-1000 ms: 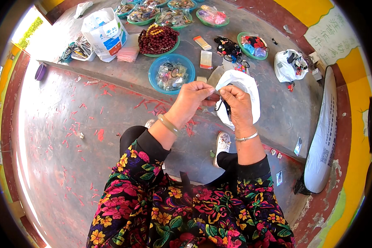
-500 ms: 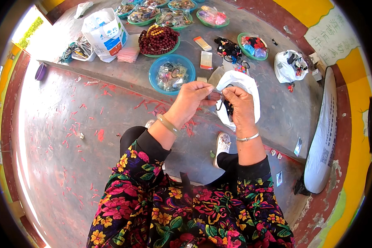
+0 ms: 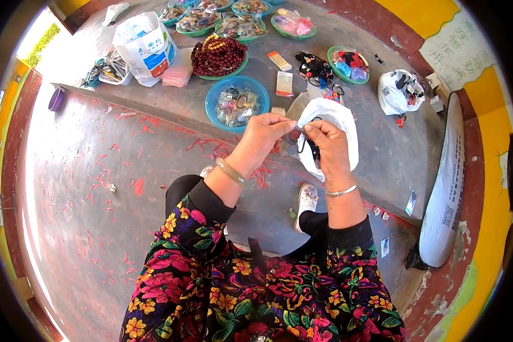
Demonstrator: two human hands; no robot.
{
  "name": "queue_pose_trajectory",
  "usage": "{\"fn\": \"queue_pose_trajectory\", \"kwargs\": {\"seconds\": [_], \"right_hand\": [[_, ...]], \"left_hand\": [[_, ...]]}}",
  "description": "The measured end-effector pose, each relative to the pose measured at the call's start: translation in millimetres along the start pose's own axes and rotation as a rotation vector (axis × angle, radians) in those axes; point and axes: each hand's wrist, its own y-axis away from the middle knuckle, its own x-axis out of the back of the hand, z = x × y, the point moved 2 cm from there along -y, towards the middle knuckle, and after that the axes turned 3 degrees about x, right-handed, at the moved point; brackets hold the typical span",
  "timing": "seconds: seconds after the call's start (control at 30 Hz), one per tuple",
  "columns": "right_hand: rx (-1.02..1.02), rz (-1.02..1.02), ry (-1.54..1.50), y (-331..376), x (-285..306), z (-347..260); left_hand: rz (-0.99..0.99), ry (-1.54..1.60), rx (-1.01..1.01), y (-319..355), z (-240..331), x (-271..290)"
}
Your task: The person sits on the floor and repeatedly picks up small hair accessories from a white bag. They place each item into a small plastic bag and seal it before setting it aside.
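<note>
Two tight pinches: left hand (image 3: pixel 265 130), contents unclear; right hand (image 3: pixel 330 143) on thin curved black cord (image 3: pixel 300 150)

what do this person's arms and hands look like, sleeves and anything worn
The left hand is gloveless, with a thick, pale yellowish bangle; the right hand is gloveless too, with a thin silver-coloured bracelet. The sleeves are black with pink and yellow flowers and green leaves, ending in plain black cuffs.

Dark cord (image 3: pixel 300 149) perhaps part-hidden, floral top (image 3: pixel 256 290) cropped
</note>
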Motion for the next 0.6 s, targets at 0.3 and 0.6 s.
{"fn": "queue_pose_trajectory", "kwargs": {"seconds": [0.3,0.6], "right_hand": [[-0.022,0.014,-0.06,-0.9,-0.4,1.6],[-0.155,0.186,-0.366,-3.9,10.0,6.1]], "left_hand": [[-0.075,0.222,0.117,0.6,-1.8,2.4],[-0.136,-0.027,0.168,-2.7,-9.9,-4.5]]}}
